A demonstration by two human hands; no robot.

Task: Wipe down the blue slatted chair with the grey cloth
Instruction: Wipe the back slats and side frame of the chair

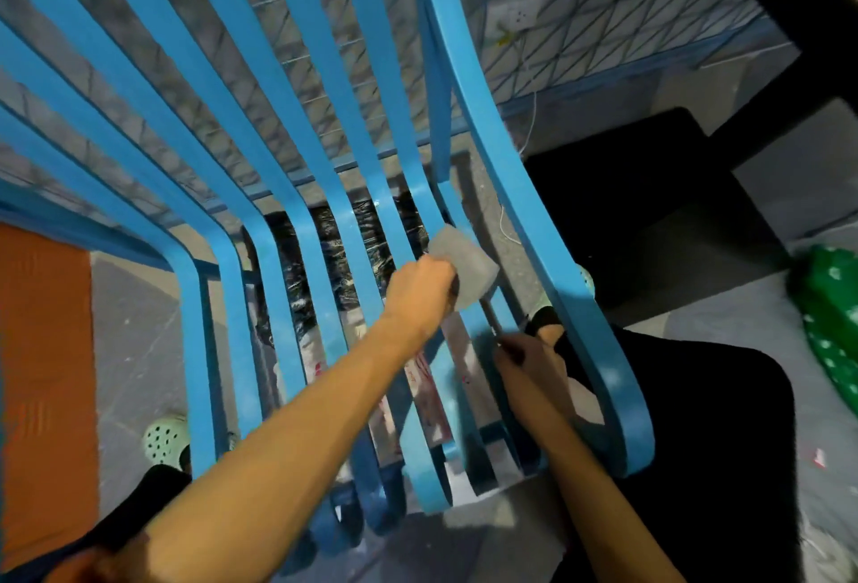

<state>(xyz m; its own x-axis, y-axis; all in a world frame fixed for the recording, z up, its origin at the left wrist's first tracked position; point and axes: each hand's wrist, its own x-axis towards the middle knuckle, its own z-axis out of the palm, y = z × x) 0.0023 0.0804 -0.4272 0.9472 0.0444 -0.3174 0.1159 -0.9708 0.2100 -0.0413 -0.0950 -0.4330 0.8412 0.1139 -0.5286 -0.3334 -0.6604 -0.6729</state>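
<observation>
Gripping the grey cloth (464,274) in curled fingers, the left hand (420,299) is pressing it against a slat on the right part of the blue slatted chair (534,220); the cloth is sitting as a folded block, sticking out beyond the knuckles, near the bend where the back slats are curving into the seat, just beside the thick outer rail. The left forearm is reaching in from lower left, crossing over the seat slats.

The right hand (522,366) is hanging lower, in shadow, between the narrow slats and the outer rail; its fingers are looking curled, but I cannot tell whether they are holding a slat.

Showing through the slats: a black shiny bundle (325,267) on the grey floor (134,327); an orange mat (46,373) is lying at far left, a pale green clog (162,438) just beside it; a green spotted item (831,327) is sitting at the right edge.
</observation>
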